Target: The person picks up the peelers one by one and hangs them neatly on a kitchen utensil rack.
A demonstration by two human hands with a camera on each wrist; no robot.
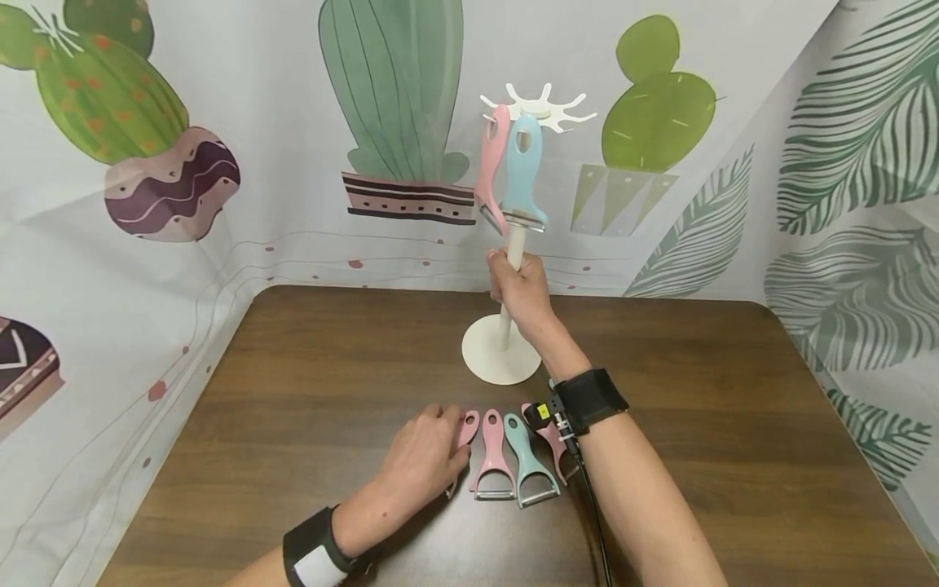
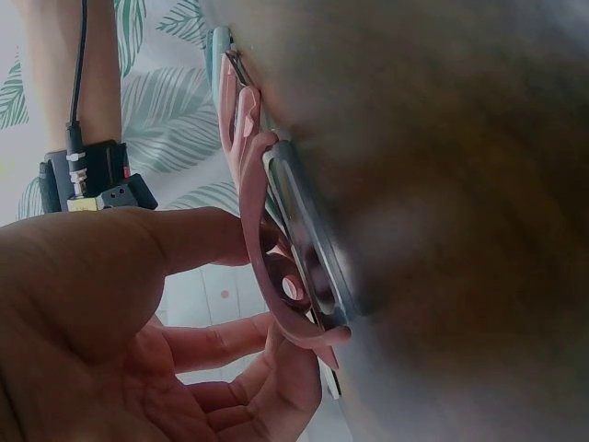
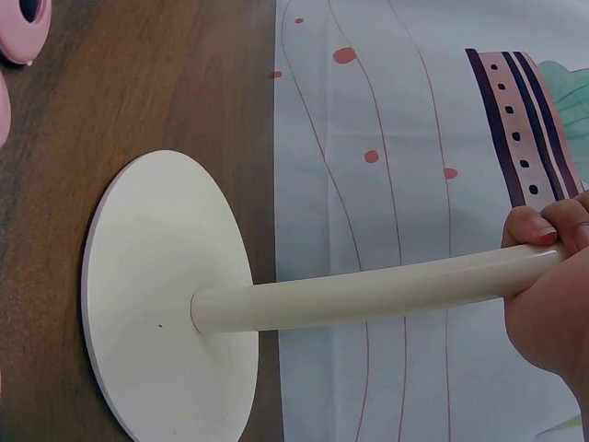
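A white stand has a round base (image 1: 487, 350) on the table, a tall post (image 3: 396, 287) and a ring of hooks (image 1: 541, 104) at its top. My right hand (image 1: 524, 289) grips the post at mid-height. A pink peeler (image 1: 493, 155) and a blue peeler (image 1: 522, 167) hang from the hooks, blades down. Low over the table, my left hand (image 1: 421, 452) pinches another pink peeler (image 2: 253, 198) between thumb and fingers. To its right lie a pink peeler (image 1: 494, 444), a green peeler (image 1: 526, 456) and one more pink peeler (image 1: 553, 444), partly hidden by the right wrist's camera.
The brown wooden table (image 1: 293, 391) has rounded far corners. Behind it hangs a white cloth (image 1: 279, 147) printed with cacti and leaves. A black cable (image 1: 596, 509) runs down from the right wristband (image 1: 592, 399) to the near edge.
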